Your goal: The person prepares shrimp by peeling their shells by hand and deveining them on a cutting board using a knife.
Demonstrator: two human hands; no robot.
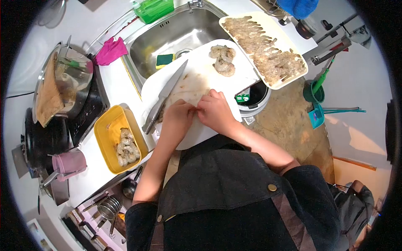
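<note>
Over the near part of a white cutting board [201, 131], my left hand [178, 119] and my right hand [215, 111] meet with fingertips pinched together. Whatever sits between the fingers is too small and covered to make out. A large kitchen knife [167, 94] lies on the board left of my hands, blade pointing away. Several shrimp [223, 60] rest in a cluster at the board's far right. Some dark bits, partly hidden, lie beside my left wrist near the knife handle. To the left, a yellow container [105, 140] holds peeled-looking shrimp [127, 148].
Beyond the board is a steel sink [144, 46] with a sponge [165, 61]. A cream tray [302, 74] of many shrimp [268, 50] stands at the right. A pink cloth [111, 51], a pot [63, 88] and a pink cup [71, 164] are on the left. Behind, at lower right, a person [356, 209] is partly visible.
</note>
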